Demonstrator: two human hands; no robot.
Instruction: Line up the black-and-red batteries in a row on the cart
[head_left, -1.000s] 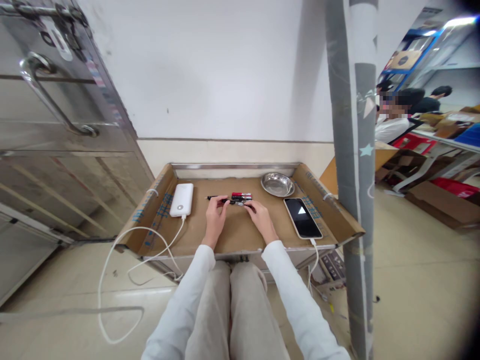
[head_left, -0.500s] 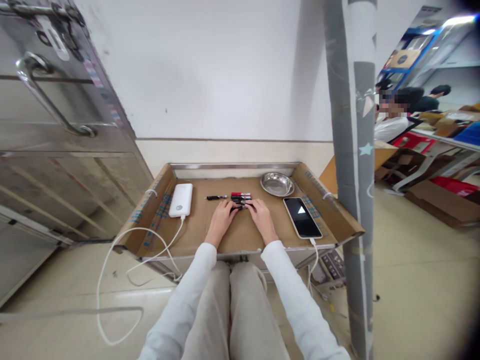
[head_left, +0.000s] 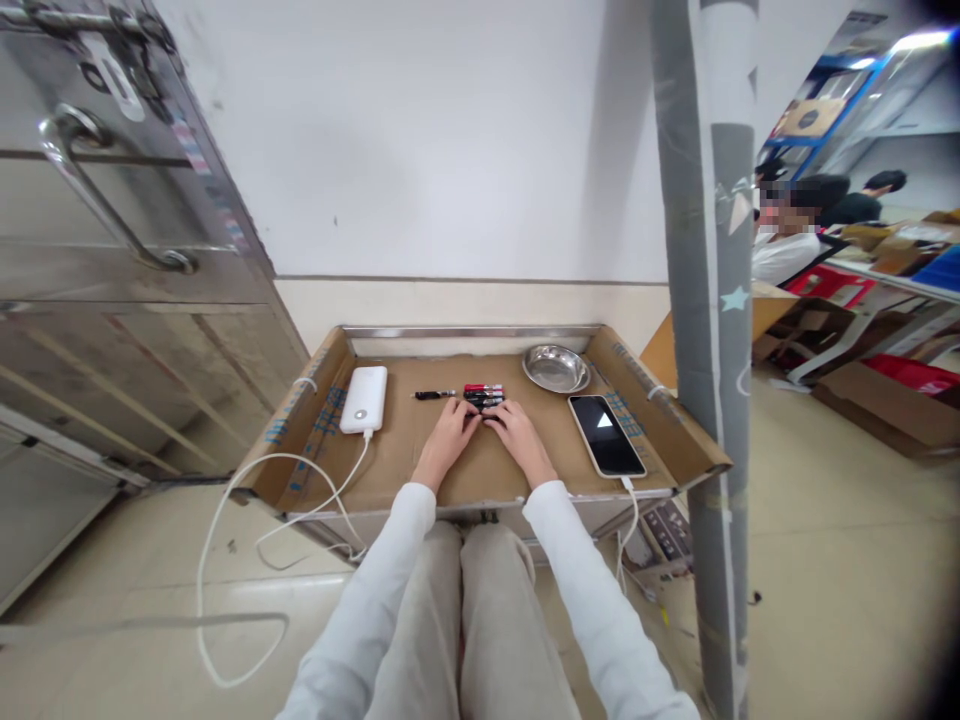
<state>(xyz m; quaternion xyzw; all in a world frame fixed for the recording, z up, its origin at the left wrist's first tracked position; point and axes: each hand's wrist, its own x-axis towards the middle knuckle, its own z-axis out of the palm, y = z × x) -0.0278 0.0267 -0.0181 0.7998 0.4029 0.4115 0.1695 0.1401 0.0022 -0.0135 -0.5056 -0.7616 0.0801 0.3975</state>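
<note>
Side by side on the cardboard-lined table lie several short marker pens, a red marker pen (head_left: 482,388) at the far side and black marker pens (head_left: 484,397) nearer to me. My left hand (head_left: 448,435) has its fingertips closed at the left end of the nearest black marker pen (head_left: 482,413). At that pen's right end are the closed fingertips of my right hand (head_left: 519,437). Fingers hide most of this pen. Apart from the row, to its left, lies a single black pen (head_left: 433,395) with a lighter right end.
A white power bank (head_left: 364,400) with a white cable lies at the left. To the right are a shiny metal bowl (head_left: 556,368) and a smartphone (head_left: 606,437) on a cable. A grey wrapped pole (head_left: 709,300) stands beside the table; people sit beyond it.
My fingertips have come closer together along the nearest black marker pen, covering more of it. The row and the single pen have stayed in place; the view has shifted slightly.
</note>
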